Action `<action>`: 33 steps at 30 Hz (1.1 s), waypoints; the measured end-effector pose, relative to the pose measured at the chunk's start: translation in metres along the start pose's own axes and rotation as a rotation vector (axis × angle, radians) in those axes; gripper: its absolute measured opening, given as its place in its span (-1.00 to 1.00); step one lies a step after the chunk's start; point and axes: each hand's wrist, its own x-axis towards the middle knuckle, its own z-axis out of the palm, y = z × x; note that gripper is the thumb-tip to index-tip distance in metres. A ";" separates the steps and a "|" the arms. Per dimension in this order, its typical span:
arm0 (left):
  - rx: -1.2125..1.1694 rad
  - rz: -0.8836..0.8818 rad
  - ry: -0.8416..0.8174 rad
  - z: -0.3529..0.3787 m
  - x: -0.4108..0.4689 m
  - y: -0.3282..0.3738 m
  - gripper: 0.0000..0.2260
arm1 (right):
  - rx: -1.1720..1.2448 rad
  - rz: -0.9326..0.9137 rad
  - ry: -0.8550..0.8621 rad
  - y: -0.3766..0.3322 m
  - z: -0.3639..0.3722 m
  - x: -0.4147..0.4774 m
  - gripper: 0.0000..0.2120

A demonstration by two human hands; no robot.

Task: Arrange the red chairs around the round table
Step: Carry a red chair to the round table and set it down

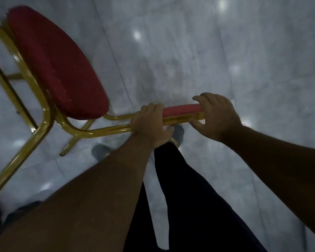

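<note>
While both hands (149,122) (216,115) grip backrest (182,109), red chair (56,64) tilts; no writing legible.

Both bare arms reach forward; left grip (150,124) wraps closed, right grip (216,115) seems curled, thumb underneath.

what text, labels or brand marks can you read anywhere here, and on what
None: no readable text in this view.
Chair: plain red seat and gold frame, no label or brand showing.
Floor: bare grey tiles with light reflections, no signs.
Left hand and right hand grip the chair's back; nothing written there either.
</note>
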 end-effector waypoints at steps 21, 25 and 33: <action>0.191 0.116 0.263 0.101 0.048 0.020 -0.63 | 0.012 -0.162 0.024 0.041 0.088 0.021 -0.55; 0.273 0.128 0.302 0.105 0.045 0.017 -0.64 | -0.070 -0.220 0.037 0.039 0.085 0.017 -0.62; 0.253 0.058 0.355 0.075 0.019 0.013 -0.66 | -0.013 -0.253 0.154 0.012 0.052 0.006 -0.69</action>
